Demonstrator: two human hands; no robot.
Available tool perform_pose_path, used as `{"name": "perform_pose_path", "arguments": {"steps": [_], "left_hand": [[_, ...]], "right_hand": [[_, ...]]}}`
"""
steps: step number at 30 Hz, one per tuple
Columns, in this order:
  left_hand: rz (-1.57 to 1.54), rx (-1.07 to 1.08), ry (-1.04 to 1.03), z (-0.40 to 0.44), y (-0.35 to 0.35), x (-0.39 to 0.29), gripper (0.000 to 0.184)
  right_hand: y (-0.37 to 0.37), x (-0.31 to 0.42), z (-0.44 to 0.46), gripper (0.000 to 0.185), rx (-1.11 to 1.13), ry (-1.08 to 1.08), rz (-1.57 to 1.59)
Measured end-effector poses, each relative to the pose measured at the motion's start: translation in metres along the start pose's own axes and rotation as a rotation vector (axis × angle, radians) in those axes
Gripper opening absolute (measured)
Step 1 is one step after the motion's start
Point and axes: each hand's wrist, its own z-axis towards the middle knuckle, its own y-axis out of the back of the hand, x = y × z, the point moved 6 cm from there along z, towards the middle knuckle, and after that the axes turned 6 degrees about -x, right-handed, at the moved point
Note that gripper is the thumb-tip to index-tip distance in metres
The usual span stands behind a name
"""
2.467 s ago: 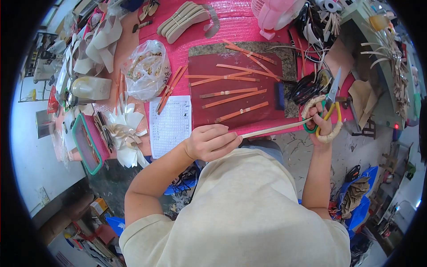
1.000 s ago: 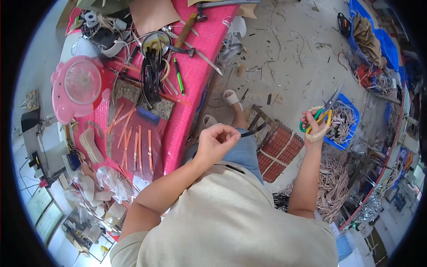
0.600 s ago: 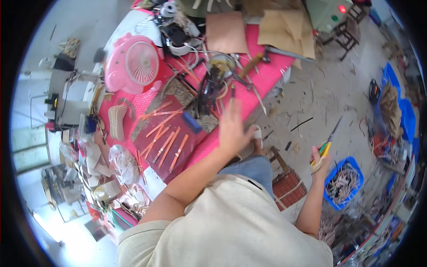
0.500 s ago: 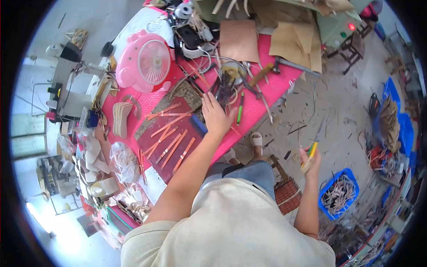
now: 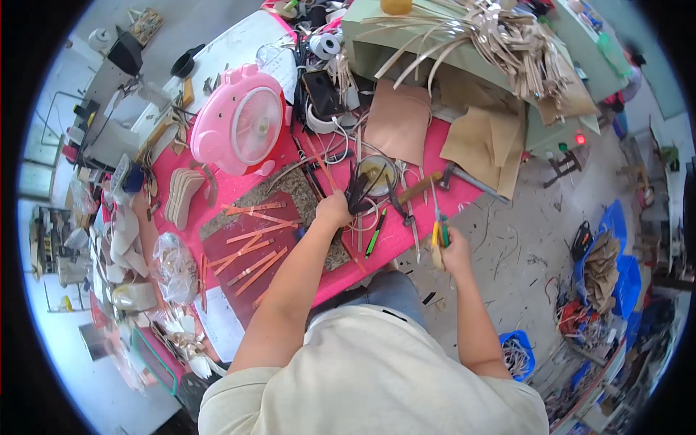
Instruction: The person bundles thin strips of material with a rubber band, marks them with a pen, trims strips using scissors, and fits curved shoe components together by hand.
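Observation:
My left hand is over the table with its fingers curled in. An orange leather strip meets its far side, and dark tools stand right beside it. What the fingers hold, if anything, is hidden. Off the table's right edge, my right hand is wrapped around scissors with yellow and green handles, blades pointing up and away. Left of my left arm, several orange strips lie on a dark red board. A green pen and a hammer lie between my hands.
A pink fan stands on the pink-covered table. Leather sheets lie at the back, below a bundle of pale strips. A plastic bag is at left. Blue bins stand on the littered floor at right.
My left hand has gone from spread fingers to curled ones, beside the dark tools. My right hand has brought the scissors in closer to the table. The head view has tilted up.

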Motion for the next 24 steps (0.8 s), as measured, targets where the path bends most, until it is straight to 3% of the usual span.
{"name": "perform_pose_path", "arguments": {"steps": [1,3,8,10,16,18,22,24], "left_hand": [[-0.008,-0.001,0.022,-0.001,0.009,-0.001,0.066],[0.018,0.083,-0.005,-0.007,0.025,-0.008,0.043],[-0.156,0.026,-0.017,-0.006,0.035,0.007,0.035],[-0.293,0.129,-0.055,-0.014,0.038,0.007,0.031],[-0.613,0.050,0.060,-0.024,0.027,0.032,0.016],[-0.856,0.074,0.056,-0.029,0.023,0.031,0.017],[-1.091,-0.001,0.116,-0.040,0.019,0.027,0.014],[-1.037,0.023,0.278,-0.043,0.014,0.030,0.013]], "right_hand": [[0.001,-0.005,0.024,0.035,0.006,0.019,-0.034],[0.012,0.004,0.063,0.037,0.015,0.049,-0.069],[0.024,0.027,0.134,0.044,-0.013,0.198,-0.235],[0.018,0.031,0.150,0.047,0.053,0.334,-0.313],[0.010,0.052,0.171,0.037,0.140,0.410,-0.447],[0.006,0.045,0.178,0.034,0.170,0.279,-0.696],[0.011,0.085,0.159,0.026,0.101,0.304,-0.603],[-0.009,0.112,0.135,0.032,0.268,0.432,-0.071]]}}
